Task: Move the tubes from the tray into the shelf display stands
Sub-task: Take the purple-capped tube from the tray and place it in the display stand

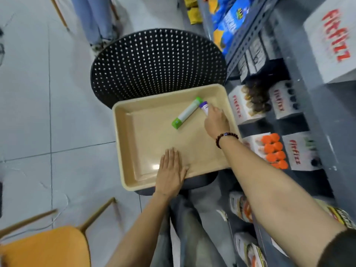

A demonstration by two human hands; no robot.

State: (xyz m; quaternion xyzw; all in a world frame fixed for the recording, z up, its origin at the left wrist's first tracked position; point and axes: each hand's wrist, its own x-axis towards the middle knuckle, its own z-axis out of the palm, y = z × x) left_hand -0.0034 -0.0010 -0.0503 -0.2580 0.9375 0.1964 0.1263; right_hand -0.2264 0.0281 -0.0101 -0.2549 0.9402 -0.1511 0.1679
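Red "fitfizz" on the big white box (332,38) up top; same "fitfizz" on the white display stands (241,106) below; blue packets unreadable.

A shallow beige plastic tray (125,143) rests on a black perforated round chair (154,60). Inside the tray, toward its far right corner, lies a white tube with green caps (187,112). Just beside it, the right hand (214,122) grips a purple-capped white tube (204,107). The left hand (170,173) lies flat on the tray's near rim.
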